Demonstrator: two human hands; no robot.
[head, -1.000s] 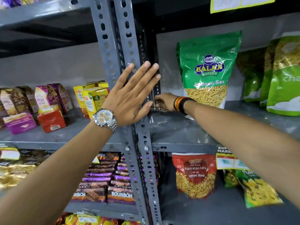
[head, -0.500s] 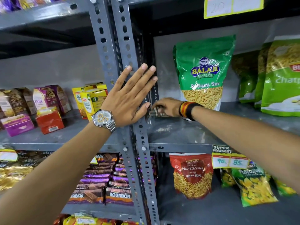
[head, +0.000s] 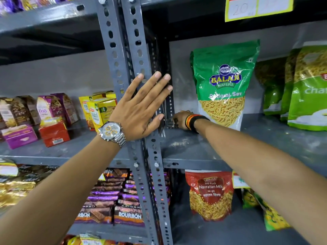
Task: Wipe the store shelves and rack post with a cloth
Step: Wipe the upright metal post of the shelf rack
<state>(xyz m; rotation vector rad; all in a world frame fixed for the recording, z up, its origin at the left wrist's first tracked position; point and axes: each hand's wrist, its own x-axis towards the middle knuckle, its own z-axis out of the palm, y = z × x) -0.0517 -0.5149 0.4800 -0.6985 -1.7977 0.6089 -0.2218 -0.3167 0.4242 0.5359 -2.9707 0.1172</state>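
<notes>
Two grey perforated rack posts (head: 122, 55) run up the middle between the shelf bays. My left hand (head: 139, 110), a watch on its wrist, lies flat against the posts with fingers spread and holds nothing. My right hand (head: 181, 119), with bands on the wrist, reaches to the back left corner of the grey middle shelf (head: 194, 151). It is closed on a dark cloth (head: 170, 123) pressed against the foot of the rear post. Most of the cloth is hidden by the hand and the post. Pale dust streaks show on the shelf.
A green Balaji snack bag (head: 224, 85) stands just right of my right hand, with more green bags (head: 307, 89) further right. Yellow boxes (head: 99, 110) and a red box (head: 54, 133) fill the left bay. Below are Bourbon packs (head: 123, 214) and a red Navratan Mix bag (head: 210, 193).
My right hand has slid a little deeper towards the back corner by the rear post. My left hand stays flat on the posts. The view has shifted slightly.
</notes>
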